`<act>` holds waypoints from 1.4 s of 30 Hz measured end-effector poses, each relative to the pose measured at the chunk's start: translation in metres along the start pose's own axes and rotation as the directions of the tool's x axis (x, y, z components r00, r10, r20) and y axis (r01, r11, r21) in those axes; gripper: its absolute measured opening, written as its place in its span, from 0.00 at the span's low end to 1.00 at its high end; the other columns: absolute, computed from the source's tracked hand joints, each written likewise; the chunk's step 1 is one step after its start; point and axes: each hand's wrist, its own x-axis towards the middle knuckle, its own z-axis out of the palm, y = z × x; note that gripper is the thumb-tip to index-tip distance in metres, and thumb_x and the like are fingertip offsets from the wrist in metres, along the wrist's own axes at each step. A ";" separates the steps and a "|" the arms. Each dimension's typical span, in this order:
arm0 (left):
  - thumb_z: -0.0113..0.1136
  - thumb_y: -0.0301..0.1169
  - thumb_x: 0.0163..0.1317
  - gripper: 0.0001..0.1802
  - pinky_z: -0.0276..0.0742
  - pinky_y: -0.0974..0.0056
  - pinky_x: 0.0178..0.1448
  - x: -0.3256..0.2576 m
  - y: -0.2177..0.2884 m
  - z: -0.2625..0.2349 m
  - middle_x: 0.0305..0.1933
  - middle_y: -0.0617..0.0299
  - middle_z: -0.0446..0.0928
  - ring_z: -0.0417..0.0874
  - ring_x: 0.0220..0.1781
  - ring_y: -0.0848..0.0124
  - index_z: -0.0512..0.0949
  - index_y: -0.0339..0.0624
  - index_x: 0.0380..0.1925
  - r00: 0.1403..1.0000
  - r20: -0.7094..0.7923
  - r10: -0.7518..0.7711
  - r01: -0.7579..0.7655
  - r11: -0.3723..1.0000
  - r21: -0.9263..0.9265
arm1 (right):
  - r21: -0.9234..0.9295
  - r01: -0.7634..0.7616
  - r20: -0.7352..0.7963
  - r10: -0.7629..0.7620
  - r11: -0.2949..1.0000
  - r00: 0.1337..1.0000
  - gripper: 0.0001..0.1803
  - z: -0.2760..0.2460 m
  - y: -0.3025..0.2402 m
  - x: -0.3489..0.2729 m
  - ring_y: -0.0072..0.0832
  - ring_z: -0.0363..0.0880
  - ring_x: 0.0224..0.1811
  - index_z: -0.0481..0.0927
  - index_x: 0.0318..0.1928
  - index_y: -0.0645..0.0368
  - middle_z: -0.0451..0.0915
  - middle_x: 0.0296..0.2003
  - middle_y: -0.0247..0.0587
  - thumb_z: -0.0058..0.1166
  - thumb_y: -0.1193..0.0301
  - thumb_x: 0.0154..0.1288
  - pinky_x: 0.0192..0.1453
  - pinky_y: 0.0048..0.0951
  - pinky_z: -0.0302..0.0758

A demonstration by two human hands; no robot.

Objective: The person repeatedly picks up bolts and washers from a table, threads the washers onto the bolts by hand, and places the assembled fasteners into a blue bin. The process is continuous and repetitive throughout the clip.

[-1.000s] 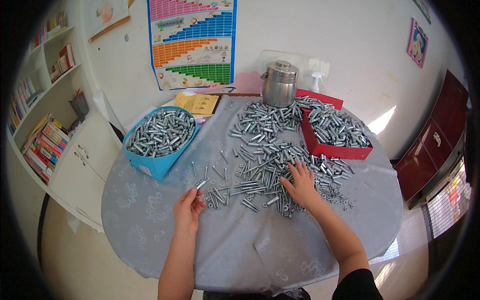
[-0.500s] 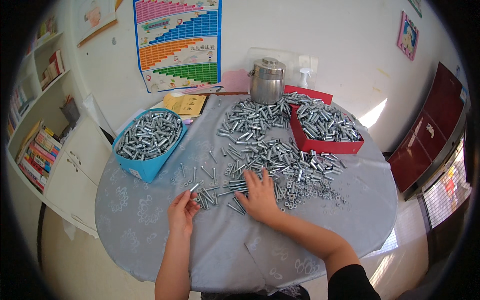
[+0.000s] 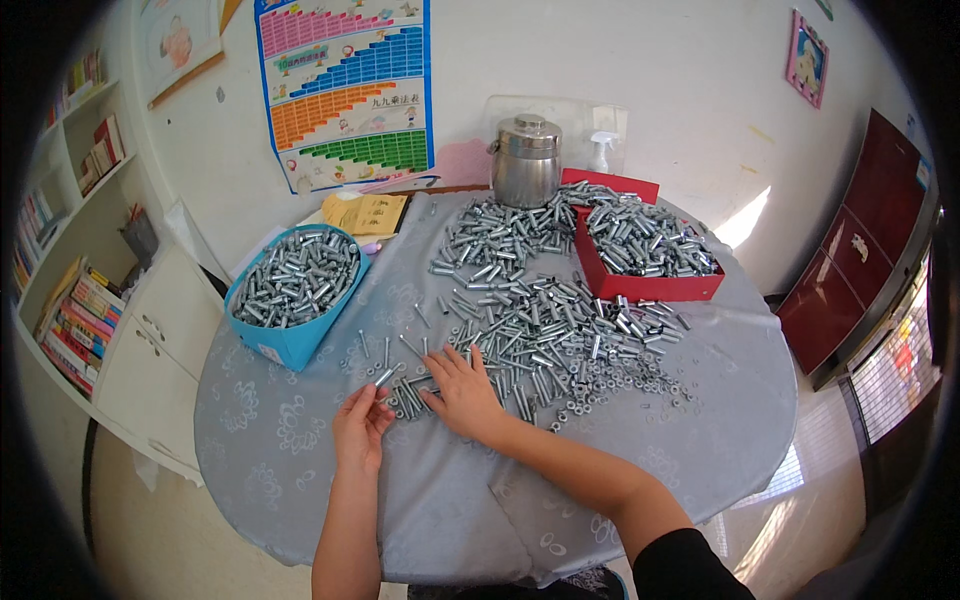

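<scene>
Bolt jutting forward from pinching left hand, right hand spread unclenched over loose bolts, grey-clothed desk beneath

The left hand pinches while the right hand (palm down, spread out) slants leftward beside it.

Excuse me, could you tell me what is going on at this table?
A person's left hand holds a small metal fastener, while the right hand is spread over the left side of a loose pile of metal parts. A blue container on the left and a red box on the right are both full of similar parts.
</scene>
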 end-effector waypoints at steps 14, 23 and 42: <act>0.57 0.30 0.58 0.08 0.77 0.71 0.28 -0.004 -0.007 0.002 0.30 0.60 0.78 0.76 0.25 0.78 0.75 0.39 0.36 0.998 0.062 -0.007 0.005 1.000 0.027 | -0.183 -0.385 -0.049 0.382 0.905 0.923 0.40 -0.077 0.055 -0.093 0.54 0.44 0.66 0.57 0.61 0.65 0.51 0.62 0.59 0.48 0.50 0.57 0.66 0.54 0.39; 0.58 0.29 0.56 0.07 0.77 0.71 0.28 -0.010 -0.013 0.010 0.30 0.59 0.78 0.76 0.24 0.77 0.75 0.38 0.34 0.996 0.087 0.005 -0.013 0.996 0.089 | -0.076 -0.231 -0.084 0.224 0.970 0.971 0.42 -0.061 0.050 -0.090 0.54 0.49 0.64 0.56 0.59 0.71 0.54 0.61 0.61 0.47 0.47 0.57 0.67 0.47 0.45; 0.58 0.28 0.56 0.10 0.77 0.69 0.28 -0.033 -0.014 0.030 0.32 0.56 0.78 0.77 0.25 0.76 0.74 0.35 0.36 0.978 0.203 -0.053 0.022 0.988 0.151 | 0.881 -0.132 -0.094 0.442 0.454 0.892 0.18 -0.085 0.063 -0.099 0.26 0.74 0.49 0.71 0.50 0.64 0.76 0.46 0.40 0.43 0.87 0.58 0.54 0.23 0.70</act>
